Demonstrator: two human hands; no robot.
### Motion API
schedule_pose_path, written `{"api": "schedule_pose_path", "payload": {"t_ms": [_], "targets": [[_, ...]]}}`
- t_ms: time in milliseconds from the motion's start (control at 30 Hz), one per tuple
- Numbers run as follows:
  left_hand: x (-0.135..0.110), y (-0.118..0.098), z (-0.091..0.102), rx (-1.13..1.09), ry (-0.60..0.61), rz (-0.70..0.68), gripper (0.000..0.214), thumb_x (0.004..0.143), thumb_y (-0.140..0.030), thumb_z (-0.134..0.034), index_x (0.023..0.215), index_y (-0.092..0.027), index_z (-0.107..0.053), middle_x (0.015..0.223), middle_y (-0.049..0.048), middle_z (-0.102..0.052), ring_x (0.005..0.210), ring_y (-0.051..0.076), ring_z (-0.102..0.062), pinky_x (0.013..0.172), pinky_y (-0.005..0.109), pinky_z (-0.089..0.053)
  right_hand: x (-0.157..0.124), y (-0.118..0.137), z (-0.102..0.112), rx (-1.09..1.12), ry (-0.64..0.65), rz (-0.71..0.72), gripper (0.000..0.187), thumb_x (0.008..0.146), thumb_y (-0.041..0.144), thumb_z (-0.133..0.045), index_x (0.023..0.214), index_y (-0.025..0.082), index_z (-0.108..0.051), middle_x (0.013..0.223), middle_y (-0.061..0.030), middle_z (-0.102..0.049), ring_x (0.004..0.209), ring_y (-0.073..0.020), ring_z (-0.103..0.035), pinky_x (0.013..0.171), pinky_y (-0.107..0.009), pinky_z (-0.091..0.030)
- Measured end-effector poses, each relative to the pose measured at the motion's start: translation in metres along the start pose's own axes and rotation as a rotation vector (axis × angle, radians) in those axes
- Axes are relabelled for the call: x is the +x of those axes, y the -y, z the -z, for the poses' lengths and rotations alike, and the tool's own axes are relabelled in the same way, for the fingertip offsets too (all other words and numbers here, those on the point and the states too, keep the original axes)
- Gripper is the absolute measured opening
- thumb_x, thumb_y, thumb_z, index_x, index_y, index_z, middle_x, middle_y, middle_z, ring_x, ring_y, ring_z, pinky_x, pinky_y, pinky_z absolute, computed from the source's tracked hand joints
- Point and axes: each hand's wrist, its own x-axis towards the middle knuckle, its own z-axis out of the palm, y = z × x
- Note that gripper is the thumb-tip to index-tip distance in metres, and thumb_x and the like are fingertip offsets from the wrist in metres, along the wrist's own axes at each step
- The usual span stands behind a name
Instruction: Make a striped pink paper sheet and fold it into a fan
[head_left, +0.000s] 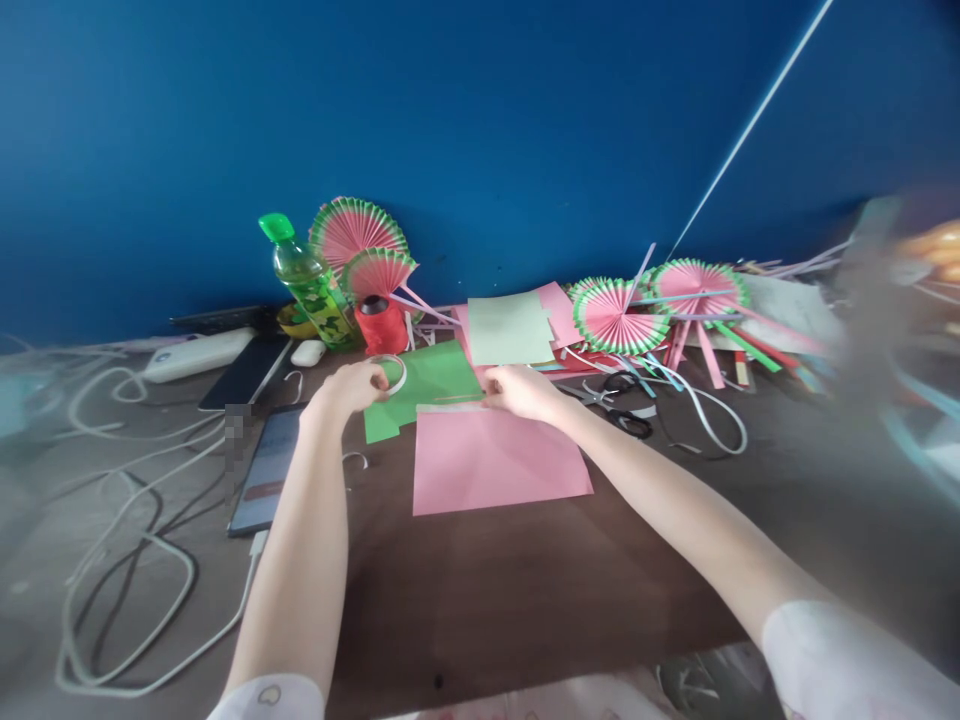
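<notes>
My left hand (351, 388) is closed on a roll of white tape (401, 376), held above the green paper (442, 368). A sheet of pink paper (499, 462) lies flat in front of me, with a narrow whitish strip (448, 407) along its far edge. At the right end of that strip, the fingers of my right hand (517, 390) are pinched together near the paper's edge. What sits between them is too small to make out. Part of the green paper is under the pink sheet's far side.
Behind stand a green-capped bottle (319, 290), a red thread spool (382, 325) and pink-green paper fans (360, 235). Pale green paper (510, 330) lies beyond my right hand. Scissors (619, 403) rest beside my right forearm. A phone (270, 470) and white cables (127, 520) lie left.
</notes>
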Motion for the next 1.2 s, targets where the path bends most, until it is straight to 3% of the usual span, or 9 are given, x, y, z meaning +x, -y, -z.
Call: {"api": "schedule_pose_path", "payload": {"t_ms": [100, 200, 300, 433, 533, 700, 867, 1000, 1200], "targets": [[-0.006, -0.008, 0.009, -0.047, 0.023, -0.084, 0.010, 0.063, -0.030, -0.060, 0.067, -0.021, -0.059, 0.075, 0.0016, -0.068, 0.073, 0.020, -0.061, 0.065, 0.026, -0.043, -0.001, -0.001, 0.006, 0.018, 0.039, -0.017, 0.011, 0.071, 0.027, -0.063, 0.071, 0.018, -0.058, 0.070, -0.0019, -0.062, 0.060, -0.0120, -0.052, 0.051, -0.021, -0.029], [-0.014, -0.022, 0.020, -0.208, -0.033, -0.181, 0.019, 0.067, -0.037, -0.058, 0.074, -0.020, -0.058, 0.078, 0.0013, -0.067, 0.073, 0.019, -0.061, 0.066, 0.027, -0.044, -0.002, 0.001, 0.009, 0.063, 0.006, 0.001, 0.008, 0.073, 0.025, -0.060, 0.071, 0.017, -0.058, 0.066, -0.0010, -0.059, 0.059, -0.0117, -0.052, 0.052, -0.021, -0.031], [-0.021, -0.037, 0.023, -0.464, -0.043, -0.272, 0.025, 0.067, -0.041, -0.060, 0.078, -0.018, -0.057, 0.080, 0.0015, -0.067, 0.078, 0.019, -0.061, 0.073, 0.029, -0.044, -0.002, 0.006, 0.009, 0.256, -0.172, 0.091, 0.008, 0.078, 0.020, -0.051, 0.080, 0.017, -0.058, 0.068, -0.0006, -0.059, 0.058, -0.0107, -0.051, 0.054, -0.021, -0.036], [-0.025, -0.053, 0.019, -0.679, 0.096, -0.388, 0.026, 0.069, -0.040, -0.062, 0.079, -0.017, -0.055, 0.080, 0.0028, -0.068, 0.082, 0.018, -0.062, 0.082, 0.033, -0.044, -0.002, 0.016, 0.007, 0.480, -0.476, 0.252, 0.018, 0.079, 0.017, -0.046, 0.094, 0.017, -0.056, 0.090, -0.0049, -0.058, 0.070, -0.0118, -0.056, 0.062, -0.024, -0.046], [-0.026, -0.059, 0.013, -0.754, 0.175, -0.415, 0.023, 0.070, -0.037, -0.062, 0.079, -0.017, -0.054, 0.083, 0.0043, -0.069, 0.084, 0.019, -0.063, 0.083, 0.035, -0.044, -0.005, 0.023, 0.006, 0.533, -0.568, 0.347, 0.026, 0.079, 0.015, -0.047, 0.103, 0.018, -0.055, 0.105, -0.0082, -0.053, 0.086, -0.0141, -0.057, 0.071, -0.027, -0.049], [-0.022, -0.062, 0.005, -0.816, 0.239, -0.444, 0.026, 0.070, -0.035, -0.063, 0.087, -0.018, -0.054, 0.085, 0.0064, -0.070, 0.089, 0.021, -0.063, 0.084, 0.037, -0.042, -0.008, 0.026, 0.004, 0.574, -0.520, 0.381, 0.033, 0.078, 0.014, -0.047, 0.109, 0.022, -0.054, 0.113, -0.0079, -0.050, 0.103, -0.0175, -0.053, 0.083, -0.032, -0.050], [-0.018, -0.062, 0.001, -0.789, 0.252, -0.437, 0.026, 0.069, -0.034, -0.063, 0.087, -0.017, -0.053, 0.083, 0.0060, -0.070, 0.085, 0.020, -0.063, 0.082, 0.036, -0.042, -0.003, 0.019, 0.009, 0.761, -0.393, 0.391, 0.035, 0.076, 0.008, -0.043, 0.107, 0.019, -0.054, 0.116, -0.0081, -0.053, 0.108, -0.0162, -0.054, 0.097, -0.034, -0.042], [-0.016, -0.059, 0.001, -0.792, 0.161, -0.394, 0.024, 0.067, -0.034, -0.063, 0.079, -0.017, -0.051, 0.078, 0.0046, -0.070, 0.081, 0.020, -0.063, 0.080, 0.036, -0.043, -0.003, 0.007, 0.029, 0.799, -0.314, 0.315, 0.024, 0.079, 0.012, -0.041, 0.094, 0.018, -0.058, 0.103, -0.0067, -0.061, 0.094, -0.0155, -0.061, 0.088, -0.036, -0.048], [-0.018, -0.059, 0.004, -0.791, 0.106, -0.405, 0.026, 0.068, -0.036, -0.063, 0.081, -0.017, -0.050, 0.079, 0.0050, -0.069, 0.083, 0.021, -0.063, 0.081, 0.036, -0.043, -0.007, -0.009, 0.054, 0.802, -0.385, 0.204, 0.013, 0.078, 0.016, -0.048, 0.083, 0.016, -0.060, 0.084, -0.0050, -0.066, 0.082, -0.0146, -0.061, 0.083, -0.036, -0.048]]}}
